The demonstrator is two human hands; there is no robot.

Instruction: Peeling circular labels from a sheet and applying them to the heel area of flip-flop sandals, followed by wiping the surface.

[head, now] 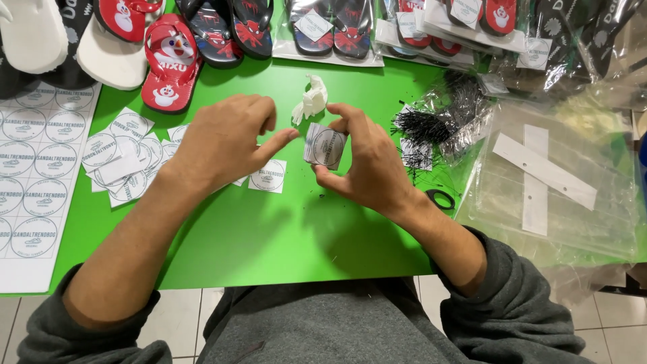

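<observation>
- Over the middle of the green counter (pixel 269 229), both hands work close together.
- Right hand (pixel 367 165): clasped around a small stack of square stickers (pixel 325 145), thumb below, fingers curled over the top; the stack is held upright, clear of the counter, its round print facing the camera.
- Left hand (pixel 219 138): holds nothing; fingers loosely bent, forefinger stretched right, its tip just beside the stack's left edge. Contact cannot be confirmed.
- Crumpled white paper (pixel 310 100) lies just beyond the hands.
- Loose stickers (pixel 125 158) are scattered left of the left hand; one single sticker (pixel 269 176) lies beneath the gap between the hands.
- Sticker sheet (pixel 30 175) lies at the far left edge.
- Red sandal (pixel 168 64) and further sandals, some bagged, line the far side.
- Black tag pins (pixel 421 125) lie right of the right hand; clear bags (pixel 559 182) are stacked further right.
</observation>
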